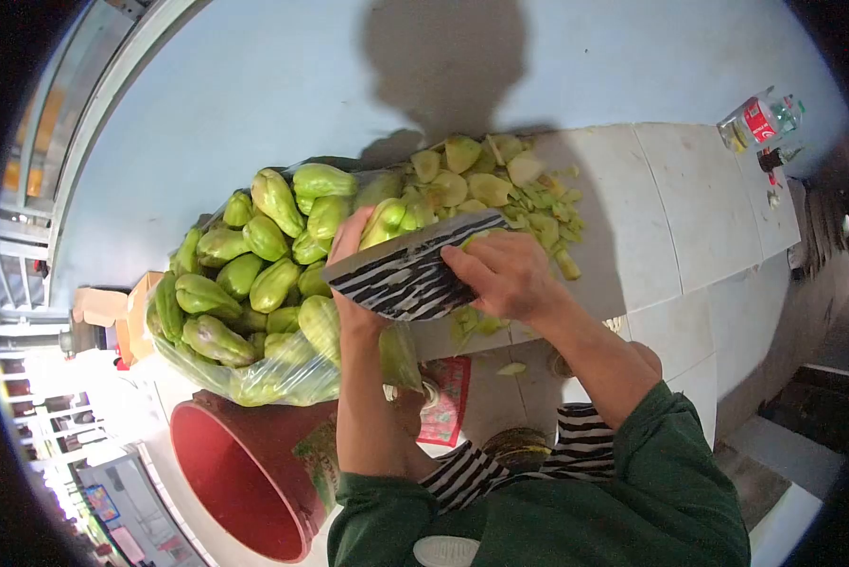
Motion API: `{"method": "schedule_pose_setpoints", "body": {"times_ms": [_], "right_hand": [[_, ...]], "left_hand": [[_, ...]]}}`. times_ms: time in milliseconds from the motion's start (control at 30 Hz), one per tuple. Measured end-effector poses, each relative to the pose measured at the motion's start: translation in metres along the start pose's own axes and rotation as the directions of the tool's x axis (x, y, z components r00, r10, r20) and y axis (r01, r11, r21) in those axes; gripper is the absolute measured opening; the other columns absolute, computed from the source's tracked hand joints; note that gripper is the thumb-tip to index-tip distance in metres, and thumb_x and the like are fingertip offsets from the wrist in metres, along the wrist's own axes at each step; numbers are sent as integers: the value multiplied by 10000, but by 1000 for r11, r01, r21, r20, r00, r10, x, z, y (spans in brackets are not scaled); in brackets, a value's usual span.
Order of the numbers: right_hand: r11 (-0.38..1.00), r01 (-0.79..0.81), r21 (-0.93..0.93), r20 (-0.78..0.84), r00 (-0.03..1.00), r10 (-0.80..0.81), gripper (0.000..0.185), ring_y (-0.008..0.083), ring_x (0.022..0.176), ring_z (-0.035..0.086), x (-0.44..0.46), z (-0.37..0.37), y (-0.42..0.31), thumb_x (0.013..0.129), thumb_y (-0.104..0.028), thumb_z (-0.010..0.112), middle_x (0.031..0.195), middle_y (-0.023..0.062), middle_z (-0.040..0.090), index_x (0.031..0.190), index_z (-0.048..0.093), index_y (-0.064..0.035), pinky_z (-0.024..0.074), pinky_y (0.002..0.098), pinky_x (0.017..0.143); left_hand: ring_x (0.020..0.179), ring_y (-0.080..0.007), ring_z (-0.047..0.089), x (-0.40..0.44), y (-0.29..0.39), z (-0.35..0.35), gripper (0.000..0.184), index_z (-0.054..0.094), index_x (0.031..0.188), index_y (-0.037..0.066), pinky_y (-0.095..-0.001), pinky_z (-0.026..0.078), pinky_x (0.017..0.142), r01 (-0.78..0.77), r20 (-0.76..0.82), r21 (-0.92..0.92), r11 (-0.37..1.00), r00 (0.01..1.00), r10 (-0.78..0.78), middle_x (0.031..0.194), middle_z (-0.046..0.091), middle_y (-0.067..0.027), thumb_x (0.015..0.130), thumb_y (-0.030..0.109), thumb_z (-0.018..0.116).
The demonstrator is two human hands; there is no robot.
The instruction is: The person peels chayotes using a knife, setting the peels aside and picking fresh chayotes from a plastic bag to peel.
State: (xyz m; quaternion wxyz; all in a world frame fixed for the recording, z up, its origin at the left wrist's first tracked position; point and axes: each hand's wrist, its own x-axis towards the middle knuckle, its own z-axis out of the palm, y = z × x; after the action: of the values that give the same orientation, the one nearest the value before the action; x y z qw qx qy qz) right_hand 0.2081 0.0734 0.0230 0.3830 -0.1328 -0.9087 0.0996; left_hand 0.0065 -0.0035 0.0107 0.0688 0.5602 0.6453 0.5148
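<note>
Broad blade (401,279) is held tilted over the front edge of the tiled ledge (689,217), between bagged chayotes (275,198) and cut pieces (489,189); its right end is gripped by the right hand (514,274), thumb laid along the face, likely for angle control. The left hand (349,236) is placed behind the other end, probably as support; its finger spread and hold can't be told, being blade-hidden. Red bucket (245,472) is set below the bag (240,383).
</note>
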Motion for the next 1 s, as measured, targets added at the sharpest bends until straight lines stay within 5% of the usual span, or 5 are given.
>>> {"method": "schedule_pose_setpoints", "body": {"times_ms": [167,467,733,833,1000], "right_hand": [[991,-99,92,-22,995,102,293,279,626,626,-13,12,23,736,-199,643,688,81,595,1008,587,-107,495,398,528],[893,-451,-11,143,883,448,367,337,721,649,0,-1,31,721,-197,711,807,130,661,1044,563,-105,514,450,598],[894,-290,342,-313,862,399,218,275,598,607,5,3,11,807,-181,671,712,134,620,929,599,-14,483,366,582],[665,-745,41,53,667,743,233,372,683,630,1,17,40,864,-217,603,782,126,647,1028,567,-57,489,451,636],[703,-704,97,197,706,680,195,394,662,628,17,0,20,884,-213,576,703,162,643,973,550,-41,478,472,635]], "left_hand": [[951,-259,578,-3,20,-3,617,569,1115,-22,-334,457,873,171,91,-34,985,982,-168,1028,592,-130,533,36,768],[919,-208,584,0,23,-4,612,557,1135,-38,-321,460,877,197,38,-336,921,980,-195,999,591,-77,570,36,781],[968,-253,606,-4,7,-17,516,503,1229,-2,-417,496,854,547,316,-821,165,674,-667,1068,612,-112,769,159,673],[1119,-305,535,4,29,-18,564,437,1307,60,-528,458,902,378,194,-920,102,667,-719,1229,536,-139,879,404,562],[1081,-333,546,-8,8,-34,624,465,1307,128,-523,494,803,337,394,-918,-208,723,-568,1203,549,-154,891,586,387]]}}
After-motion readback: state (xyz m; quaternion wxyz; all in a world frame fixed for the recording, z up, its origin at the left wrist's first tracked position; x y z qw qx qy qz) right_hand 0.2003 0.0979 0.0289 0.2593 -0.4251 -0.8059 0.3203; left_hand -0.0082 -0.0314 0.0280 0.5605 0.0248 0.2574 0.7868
